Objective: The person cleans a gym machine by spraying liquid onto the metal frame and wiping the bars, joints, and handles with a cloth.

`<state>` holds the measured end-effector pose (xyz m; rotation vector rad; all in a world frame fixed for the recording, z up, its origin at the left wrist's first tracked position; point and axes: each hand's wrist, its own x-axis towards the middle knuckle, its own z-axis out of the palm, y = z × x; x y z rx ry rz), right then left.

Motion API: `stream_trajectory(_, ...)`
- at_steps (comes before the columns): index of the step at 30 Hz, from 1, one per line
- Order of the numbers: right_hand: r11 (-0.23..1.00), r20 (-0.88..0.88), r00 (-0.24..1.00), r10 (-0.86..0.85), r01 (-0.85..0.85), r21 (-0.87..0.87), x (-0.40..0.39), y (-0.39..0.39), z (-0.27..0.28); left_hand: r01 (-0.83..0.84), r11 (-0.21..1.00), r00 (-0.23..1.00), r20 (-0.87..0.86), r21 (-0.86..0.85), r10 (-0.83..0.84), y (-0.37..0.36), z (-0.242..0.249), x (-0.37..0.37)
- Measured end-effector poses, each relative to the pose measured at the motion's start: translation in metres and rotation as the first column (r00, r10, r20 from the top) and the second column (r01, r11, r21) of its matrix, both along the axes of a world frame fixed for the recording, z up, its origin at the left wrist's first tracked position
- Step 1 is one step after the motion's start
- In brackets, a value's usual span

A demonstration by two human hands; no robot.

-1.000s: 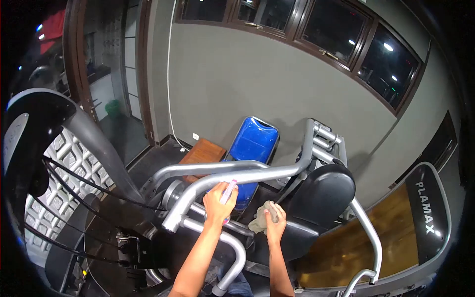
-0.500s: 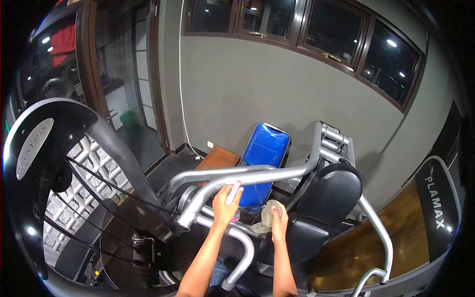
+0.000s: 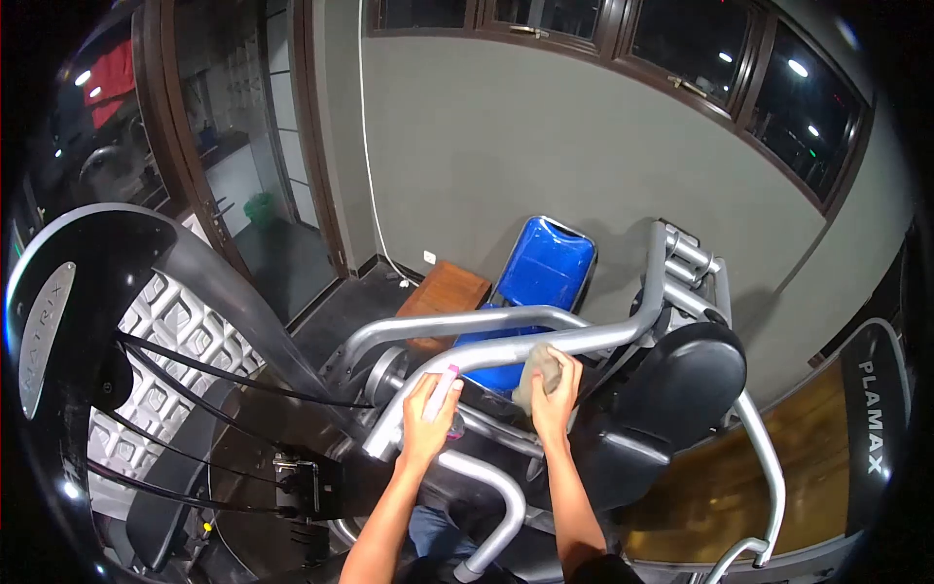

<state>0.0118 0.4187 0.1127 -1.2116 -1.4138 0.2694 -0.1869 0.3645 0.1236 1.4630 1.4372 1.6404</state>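
My left hand [image 3: 428, 420] is closed around what looks like a spray bottle [image 3: 441, 394], with a white, pink-tipped top and a pinkish lower part partly hidden by the fingers. It is beside the thick silver tube [image 3: 486, 353] of a gym machine. My right hand [image 3: 555, 404] grips a crumpled grey-beige cloth [image 3: 533, 378], which is up against that same tube; the fingers partly cover it. Below my hands, a curved silver handle [image 3: 501, 487] bends down near my legs.
A black padded seat back [image 3: 686, 389] stands to the right, near a panel lettered PLAMAX [image 3: 869, 419]. Behind the tubes are a blue folded bench [image 3: 547, 263] and a brown wooden box [image 3: 446, 292]. Black cables [image 3: 233, 375] run from the machine's tower [image 3: 107, 292] at left.
My right hand has raised the cloth from below the silver tube up against it. My left hand with the bottle has dropped slightly, and the view has shifted a little.
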Motion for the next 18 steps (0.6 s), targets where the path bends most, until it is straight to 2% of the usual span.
stream_trajectory(2,0.999,0.129,0.992,0.007,-0.013,0.043,-0.013,0.013,-0.004,0.013,0.999,0.999,0.043,-0.029,-0.012,0.001,-0.002,0.001)
stream_trajectory(3,0.996,0.255,0.966,-0.035,0.014,0.086,-0.02,0.015,-0.005,0.008,1.0,1.0,0.02,-0.003,-0.008,0.002,-0.002,0.0)
stream_trajectory(4,0.998,0.325,0.946,0.0,-0.018,0.053,-0.025,0.014,-0.005,0.01,1.0,1.0,0.016,-0.006,-0.009,0.003,-0.001,-0.002)
stream_trajectory(7,0.967,0.48,0.851,0.212,-0.255,0.024,-0.033,0.016,-0.004,0.058,0.997,0.994,0.092,-0.057,-0.053,0.0,0.003,-0.003)
stream_trajectory(9,0.906,0.61,0.725,0.32,-0.423,0.028,-0.042,0.015,-0.005,0.061,0.996,0.991,0.125,-0.059,-0.054,0.003,-0.002,-0.003)
stream_trajectory(10,0.874,0.665,0.643,0.38,-0.484,-0.031,-0.044,0.014,-0.016,0.061,0.996,0.987,0.151,-0.067,-0.051,0.004,-0.003,-0.004)
stream_trajectory(12,0.849,0.665,0.607,0.435,-0.523,-0.078,-0.045,0.012,-0.033,0.096,0.991,0.986,0.148,-0.093,-0.082,0.001,-0.004,-0.006)
stream_trajectory(14,0.907,0.634,0.688,0.353,-0.418,-0.051,-0.024,0.013,-0.035,0.1,0.993,0.994,0.052,-0.061,-0.097,0.001,-0.005,-0.009)
stream_trajectory(18,0.997,0.475,0.878,0.052,-0.077,0.033,0.001,0.012,-0.027,0.131,0.989,0.991,0.018,-0.062,-0.13,0.0,-0.003,-0.012)
